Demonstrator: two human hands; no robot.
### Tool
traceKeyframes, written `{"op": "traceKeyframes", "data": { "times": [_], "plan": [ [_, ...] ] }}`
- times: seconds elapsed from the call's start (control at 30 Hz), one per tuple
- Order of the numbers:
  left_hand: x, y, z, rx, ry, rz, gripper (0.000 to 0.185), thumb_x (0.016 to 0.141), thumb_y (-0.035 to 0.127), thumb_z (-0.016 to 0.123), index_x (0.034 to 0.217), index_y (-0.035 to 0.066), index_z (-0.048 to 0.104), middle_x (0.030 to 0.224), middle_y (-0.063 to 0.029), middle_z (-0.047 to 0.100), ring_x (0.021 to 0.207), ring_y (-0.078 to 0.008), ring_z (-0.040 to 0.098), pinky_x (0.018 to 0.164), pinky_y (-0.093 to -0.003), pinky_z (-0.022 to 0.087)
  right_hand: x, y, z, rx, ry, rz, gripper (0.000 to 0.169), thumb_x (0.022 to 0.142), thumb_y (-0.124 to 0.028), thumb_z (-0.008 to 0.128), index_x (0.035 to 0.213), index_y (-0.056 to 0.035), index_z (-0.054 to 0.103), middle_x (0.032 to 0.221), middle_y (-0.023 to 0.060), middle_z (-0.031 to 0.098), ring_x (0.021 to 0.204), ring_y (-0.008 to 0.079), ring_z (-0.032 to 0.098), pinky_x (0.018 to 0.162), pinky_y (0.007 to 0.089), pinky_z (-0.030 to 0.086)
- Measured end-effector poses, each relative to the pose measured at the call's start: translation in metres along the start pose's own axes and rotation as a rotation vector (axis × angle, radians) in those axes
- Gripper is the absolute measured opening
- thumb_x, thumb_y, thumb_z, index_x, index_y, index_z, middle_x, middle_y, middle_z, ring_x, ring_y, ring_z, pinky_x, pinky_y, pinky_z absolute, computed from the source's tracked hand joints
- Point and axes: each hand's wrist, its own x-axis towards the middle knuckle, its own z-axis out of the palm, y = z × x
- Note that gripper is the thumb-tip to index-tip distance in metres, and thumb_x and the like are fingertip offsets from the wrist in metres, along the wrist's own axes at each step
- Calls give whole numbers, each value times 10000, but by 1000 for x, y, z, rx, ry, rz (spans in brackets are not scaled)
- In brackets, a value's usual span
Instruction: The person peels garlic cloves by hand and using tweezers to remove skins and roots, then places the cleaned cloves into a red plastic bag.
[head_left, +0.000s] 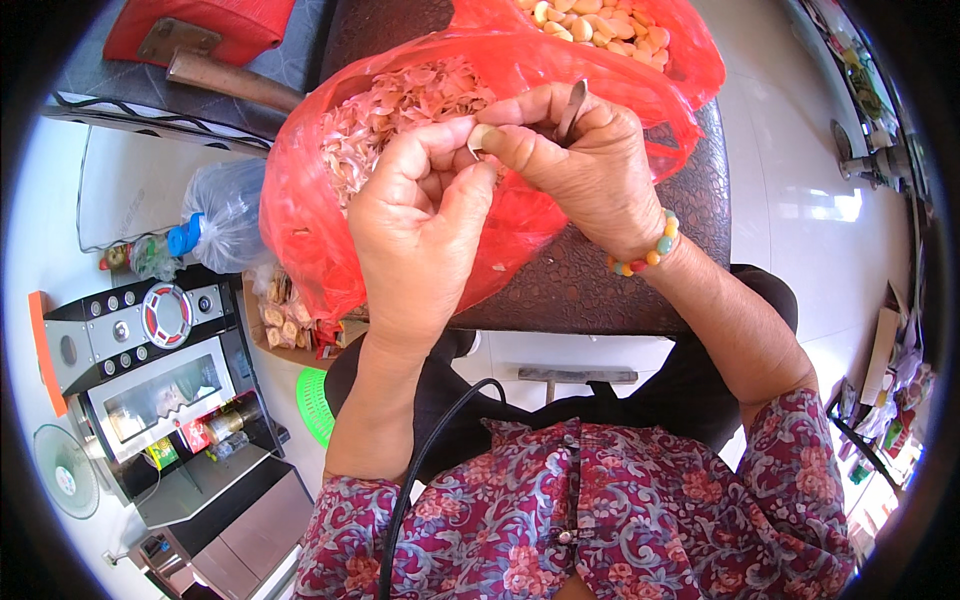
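Before my chest, both hands meet at their fingertips over a red plastic bag. My right hand pinches a small pale garlic clove between thumb and forefinger. A small metal blade is tucked in that same hand, its lower part hidden by the fingers. From the other side, the fingertips of my left hand grip the clove too. Pinkish papery garlic skins fill the bag beneath. Pale peeled cloves lie in a second red bag behind.
The bags rest on a dark brown textured seat. A wooden handle points in from the left, by a red box. Further left are a clear plastic bag, a carton of packets and a green basket.
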Motion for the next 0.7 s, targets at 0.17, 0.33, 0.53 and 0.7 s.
{"op": "traceKeyframes", "data": {
  "times": [0.17,0.33,0.53,0.7],
  "plan": [
    [3,-10,-5,299,103,291,140,763,-85,594,879,-10,578,795,-75,610,666,-102,572,586,-227,468,-4,0,4,69,17,27,110,757,-23,678,826,13,600,778,27,636,735,55,577,661,213,497],
    [2,-14,-6,526,174,413,133,717,-85,615,793,17,575,693,-101,594,564,-194,576,522,-269,456,-7,0,8,13,42,-54,103,757,-20,675,809,15,593,758,29,635,696,63,593,604,210,501],
    [7,-3,-9,653,81,592,154,674,-102,599,732,26,537,641,-99,572,528,-212,560,490,-285,442,-8,4,0,-50,-21,-100,118,754,-49,686,810,20,608,700,23,632,656,48,588,562,201,488],
    [4,-1,-9,658,104,557,151,653,-103,574,712,29,530,588,-81,528,478,-192,520,455,-279,420,-9,2,-1,-230,-44,-108,81,758,-2,665,817,4,609,763,2,627,712,32,569,636,189,484]
  ]
}}
